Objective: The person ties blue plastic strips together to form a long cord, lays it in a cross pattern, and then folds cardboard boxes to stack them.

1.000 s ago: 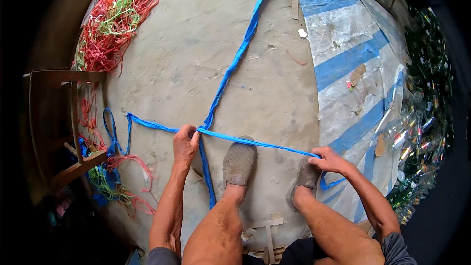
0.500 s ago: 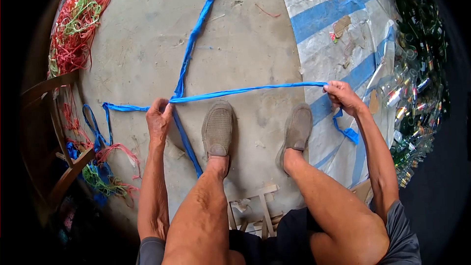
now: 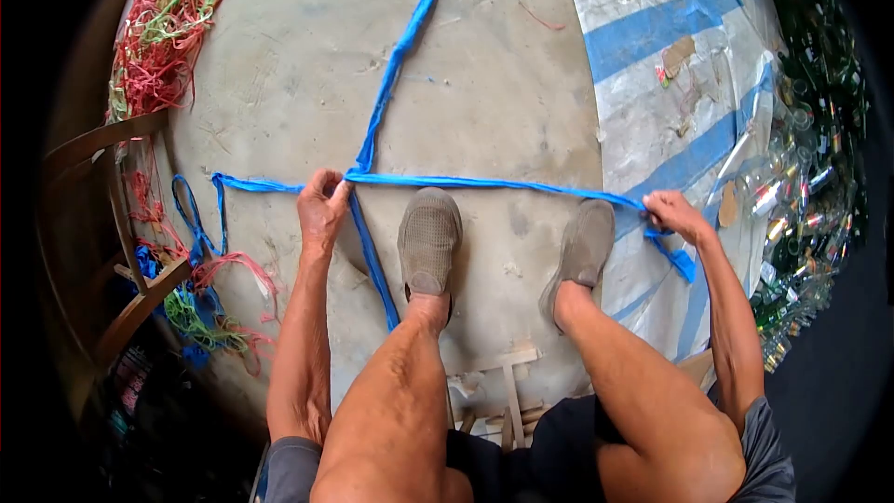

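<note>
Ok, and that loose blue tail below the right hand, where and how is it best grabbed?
Probably pinch the wider lower end of the loose blue tail, coming in from its lower right. That end flares out free, pointing down and right in the picture, while the right hand sits just above, near the tail's narrower part.

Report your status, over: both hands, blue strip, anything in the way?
Left hand pinching blue strip at junction. Right hand gripping it, loose tail beyond. No obstruction visible.
</note>
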`<state>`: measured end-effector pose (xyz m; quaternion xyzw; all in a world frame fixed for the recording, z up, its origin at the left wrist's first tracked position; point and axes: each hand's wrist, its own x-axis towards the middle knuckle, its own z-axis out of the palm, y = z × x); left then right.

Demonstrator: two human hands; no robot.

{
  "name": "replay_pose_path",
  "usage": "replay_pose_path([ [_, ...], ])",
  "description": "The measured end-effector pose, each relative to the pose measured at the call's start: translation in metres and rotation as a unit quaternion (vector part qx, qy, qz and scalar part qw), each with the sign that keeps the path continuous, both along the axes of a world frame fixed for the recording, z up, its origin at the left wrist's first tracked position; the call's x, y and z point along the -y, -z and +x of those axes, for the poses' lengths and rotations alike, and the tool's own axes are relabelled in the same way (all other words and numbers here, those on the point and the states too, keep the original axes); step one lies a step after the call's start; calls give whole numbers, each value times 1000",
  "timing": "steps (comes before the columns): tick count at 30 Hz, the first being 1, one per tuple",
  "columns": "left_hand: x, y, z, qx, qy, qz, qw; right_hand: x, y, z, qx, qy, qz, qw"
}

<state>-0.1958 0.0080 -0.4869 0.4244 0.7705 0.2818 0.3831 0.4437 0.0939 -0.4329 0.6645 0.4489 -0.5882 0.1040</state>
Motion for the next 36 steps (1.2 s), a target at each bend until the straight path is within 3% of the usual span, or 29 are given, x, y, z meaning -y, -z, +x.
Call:
replay_pose_path([
  [2,0,3,-2,-10,-3,0,1000,-7,0,17,44,-114,47,991],
  [4,0,4,-1,-24,1,15,1000,-9,-10,15,164,-273,153,935],
  [7,-1,-1,0,-32,12,17,999,-36,-31,-17,275,-326,246,871],
  [12,-1,0,-1,-9,-15,-9,1000,-119,-42,-134,43,-217,356,908],
  [14,-1,-3,0,-4,-17,-15,1000,-149,-37,-186,-20,-200,377,904],
  [16,-4,-6,1,-8,-20,-13,1000,-183,-21,-228,-78,-259,415,869],
  [24,-11,-21,6,-28,-16,-1,999,-295,-22,-389,47,-301,416,857],
  [33,-18,-28,4,-18,-23,-9,1000,-392,26,-428,159,-288,398,857],
  [36,-19,-26,4,-24,-20,-4,1000,-416,42,-442,89,-293,466,830],
])
